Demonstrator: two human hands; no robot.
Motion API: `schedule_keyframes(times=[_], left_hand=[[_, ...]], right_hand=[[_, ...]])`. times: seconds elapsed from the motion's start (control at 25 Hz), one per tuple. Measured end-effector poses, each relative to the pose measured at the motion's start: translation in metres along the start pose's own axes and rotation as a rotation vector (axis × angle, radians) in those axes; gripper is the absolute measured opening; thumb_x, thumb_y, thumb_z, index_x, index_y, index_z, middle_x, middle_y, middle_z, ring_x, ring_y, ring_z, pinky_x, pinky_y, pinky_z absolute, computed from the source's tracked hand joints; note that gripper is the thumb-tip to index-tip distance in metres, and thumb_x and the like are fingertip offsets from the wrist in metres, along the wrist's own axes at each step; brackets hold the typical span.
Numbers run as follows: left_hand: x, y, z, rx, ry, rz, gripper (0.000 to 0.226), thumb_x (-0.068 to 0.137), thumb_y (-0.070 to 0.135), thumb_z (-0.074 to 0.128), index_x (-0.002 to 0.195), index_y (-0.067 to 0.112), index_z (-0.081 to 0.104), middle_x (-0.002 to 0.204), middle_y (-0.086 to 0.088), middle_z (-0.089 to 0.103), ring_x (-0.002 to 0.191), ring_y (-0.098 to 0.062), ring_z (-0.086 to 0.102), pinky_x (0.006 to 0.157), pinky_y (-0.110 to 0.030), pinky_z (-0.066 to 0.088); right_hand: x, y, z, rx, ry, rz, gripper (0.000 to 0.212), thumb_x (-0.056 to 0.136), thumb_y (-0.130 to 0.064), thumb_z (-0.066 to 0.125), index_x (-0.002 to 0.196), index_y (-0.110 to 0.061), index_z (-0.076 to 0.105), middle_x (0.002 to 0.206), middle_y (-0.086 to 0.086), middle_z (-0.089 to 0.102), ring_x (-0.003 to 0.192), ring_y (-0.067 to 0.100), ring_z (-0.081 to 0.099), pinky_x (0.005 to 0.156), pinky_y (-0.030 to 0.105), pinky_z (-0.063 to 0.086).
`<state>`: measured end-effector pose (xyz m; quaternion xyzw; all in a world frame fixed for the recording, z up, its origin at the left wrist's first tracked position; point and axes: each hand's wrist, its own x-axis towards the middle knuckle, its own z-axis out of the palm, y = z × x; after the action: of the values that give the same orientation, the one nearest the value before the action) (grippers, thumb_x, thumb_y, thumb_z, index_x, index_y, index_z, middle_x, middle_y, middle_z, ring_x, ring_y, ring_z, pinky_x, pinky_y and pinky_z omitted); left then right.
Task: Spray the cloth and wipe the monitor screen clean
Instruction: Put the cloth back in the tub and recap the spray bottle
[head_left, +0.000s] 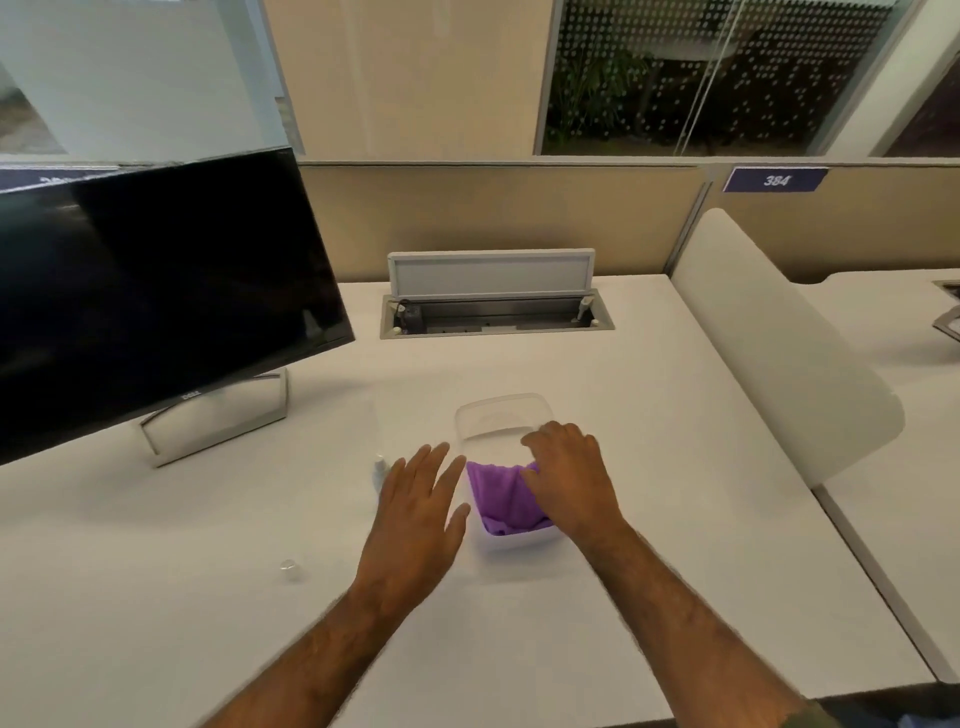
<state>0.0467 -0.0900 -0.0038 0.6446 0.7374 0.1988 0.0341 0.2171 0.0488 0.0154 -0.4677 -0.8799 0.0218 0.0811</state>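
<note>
Tally from my remote station, head view.
- Monitor (156, 291): one.
- Cloth (501, 493): one, purple.
- Clear tub (519, 543): one.
- Spray bottle (381, 467): one, half hidden.
- Loose clear cap (289, 567): one.
- Hands: two, left hand (415, 519) and right hand (571, 483).
- Desks: I count two, near desk (649, 467) and far desk (883, 322).
- Open hatch (493, 296) in the near desk: one.
- Divider (779, 353): one.
- Number plate (774, 180): one.

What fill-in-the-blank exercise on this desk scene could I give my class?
The cloth in the container is ____.
The monitor stands on the person's ____ side.
The left hand holds ____.
The partition sign reads ____.
Missing words: purple; left; nothing; 384.
</note>
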Motion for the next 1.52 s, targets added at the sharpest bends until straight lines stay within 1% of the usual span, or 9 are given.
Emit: schedule_keyframes(times=[0.2,0.36,0.6,0.76,0.88,1.04,1.2,1.36,1.52], left_hand=[[-0.085,-0.095,-0.019,-0.173,0.143,-0.413,0.058,0.109,0.048,0.039,0.158,0.017,0.047,0.165,-0.003,0.044,0.156,-0.022,0.034,0.126,-0.044,0.03],[-0.123,-0.153,-0.025,-0.291,0.03,-0.665,0.075,0.098,0.056,0.057,0.162,0.022,0.038,0.171,0.003,0.034,0.159,-0.018,0.027,0.129,-0.042,0.025],[-0.137,-0.183,-0.01,-0.355,-0.07,-0.667,0.072,0.093,0.043,0.076,0.156,0.021,0.049,0.167,0.008,0.039,0.161,-0.013,0.021,0.129,-0.03,0.006],[-0.134,-0.187,-0.001,-0.401,-0.02,-0.602,0.05,0.087,0.034,0.085,0.134,0.024,0.07,0.157,0.008,0.053,0.157,-0.016,0.033,0.127,-0.028,0.006],[-0.129,-0.189,-0.003,-0.399,-0.028,-0.536,0.03,0.09,0.032,0.083,0.116,0.039,0.07,0.153,0.011,0.055,0.157,-0.015,0.03,0.127,-0.028,0.008],[-0.119,-0.194,-0.01,-0.445,-0.034,-0.502,0.03,0.093,0.029,0.08,0.098,0.052,0.061,0.132,0.031,0.058,0.146,0.0,0.036,0.121,-0.024,0.026],[-0.097,-0.19,-0.032,-0.685,0.037,-0.537,0.011,0.094,0.021,0.079,0.099,0.03,0.075,0.096,0.028,0.076,0.103,0.005,0.071,0.097,-0.028,0.055],[-0.067,-0.184,-0.064,-0.849,0.098,-0.557,0.015,0.095,0.021,0.078,0.109,0.018,0.08,0.1,0.016,0.081,0.096,0.003,0.075,0.092,-0.022,0.059],[-0.037,-0.178,-0.093,-0.951,0.136,-0.516,0.025,0.097,0.028,0.075,0.119,0.017,0.079,0.112,0.012,0.081,0.104,0.0,0.074,0.093,-0.017,0.057]], right_hand=[[-0.027,-0.071,0.004,0.571,0.015,-0.032,0.033,0.09,-0.023,0.072,0.122,-0.018,0.067,0.124,-0.001,0.065,0.117,0.018,0.057,0.101,0.029,0.042],[-0.033,-0.128,0.026,0.766,-0.067,0.013,0.04,0.091,-0.025,0.07,0.13,-0.023,0.061,0.13,-0.011,0.061,0.119,0.007,0.055,0.1,0.024,0.044],[-0.022,-0.162,0.062,0.971,-0.088,0.397,0.069,0.081,-0.03,0.082,0.142,-0.023,0.05,0.133,-0.003,0.062,0.124,0.012,0.056,0.097,0.026,0.042],[-0.014,-0.171,0.075,1.007,-0.176,0.389,0.076,0.077,-0.026,0.087,0.143,-0.022,0.049,0.129,-0.007,0.06,0.119,0.008,0.054,0.094,0.023,0.04],[-0.01,-0.179,0.079,1.003,-0.162,0.42,0.07,0.078,-0.026,0.085,0.14,-0.02,0.052,0.125,-0.008,0.06,0.115,0.008,0.054,0.092,0.023,0.04],[-0.004,-0.188,0.081,0.979,-0.129,0.454,0.056,0.081,-0.027,0.082,0.131,-0.021,0.058,0.117,-0.01,0.062,0.11,0.011,0.057,0.092,0.027,0.045],[0.003,-0.197,0.083,0.977,-0.116,0.447,0.038,0.085,-0.03,0.078,0.118,-0.022,0.062,0.111,-0.007,0.067,0.105,0.016,0.062,0.096,0.035,0.052],[0.007,-0.211,0.076,0.934,-0.085,0.4,0.021,0.09,-0.032,0.073,0.103,-0.027,0.057,0.099,-0.007,0.066,0.093,0.016,0.063,0.085,0.031,0.051],[0.005,-0.236,0.065,0.894,-0.086,0.272,0.027,0.094,-0.042,0.067,0.115,-0.031,0.055,0.108,-0.013,0.062,0.096,0.01,0.061,0.087,0.025,0.049]])
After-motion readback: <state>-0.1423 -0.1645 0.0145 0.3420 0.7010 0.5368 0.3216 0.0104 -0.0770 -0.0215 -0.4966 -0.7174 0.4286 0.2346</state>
